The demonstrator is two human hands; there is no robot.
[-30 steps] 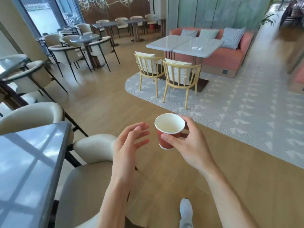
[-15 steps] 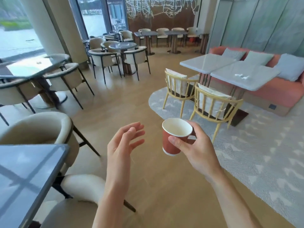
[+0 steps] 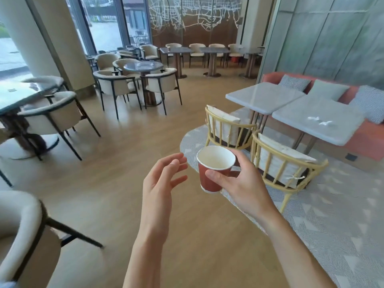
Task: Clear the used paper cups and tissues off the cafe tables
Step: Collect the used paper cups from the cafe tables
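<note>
Now | R hand (image 3: 245, 183) grips red cup (image 3: 212, 175) | L hand (image 3: 162, 183) loose, beside

Centre: my right hand (image 3: 245, 183) grips a brick-red, white-lined paper cup (image 3: 214, 169). Right: 2 pale grey tables (image 3: 291, 109), coral sofa (image 3: 365, 140), grey triangle-patterned rug (image 3: 336, 221), yellow chairs (image 3: 280, 163).

A pale wood floor (image 3: 128, 159) runs around a round grey table (image 3: 143, 66) ringed by cream armchairs (image 3: 113, 85). Left of it, tall windows (image 3: 106, 23) admit daylight; behind it, a brown wall (image 3: 197, 19) with white line art — right of it, a coral sofa (image 3: 357, 140), square tables, yellow chairs (image 3: 226, 127).
</note>
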